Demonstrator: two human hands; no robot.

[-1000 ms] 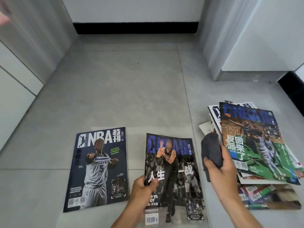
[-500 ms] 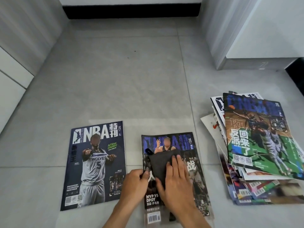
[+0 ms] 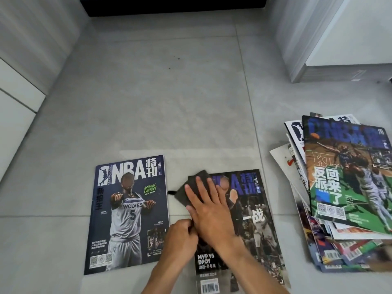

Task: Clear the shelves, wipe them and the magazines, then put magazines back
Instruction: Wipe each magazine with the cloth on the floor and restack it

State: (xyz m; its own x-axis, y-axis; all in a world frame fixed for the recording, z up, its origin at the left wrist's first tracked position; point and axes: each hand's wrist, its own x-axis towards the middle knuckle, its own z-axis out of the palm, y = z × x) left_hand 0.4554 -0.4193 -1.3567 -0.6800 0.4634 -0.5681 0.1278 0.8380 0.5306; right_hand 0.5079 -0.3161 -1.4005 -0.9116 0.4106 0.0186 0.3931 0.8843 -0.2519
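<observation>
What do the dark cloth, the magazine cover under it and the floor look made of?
Cloth: soft dark grey fabric, matte and folded, perhaps microfibre. Magazine cover: coated paper, glossy, with pale glare near its lower edge. Floor: large grey tiles, probably ceramic or stone, with a thin joint line and dull sheen.

You are looking down at a grey tiled floor (image 3: 161,107), a black skirting board (image 3: 169,6) ahead, white cabinets (image 3: 350,35) either side.
</observation>
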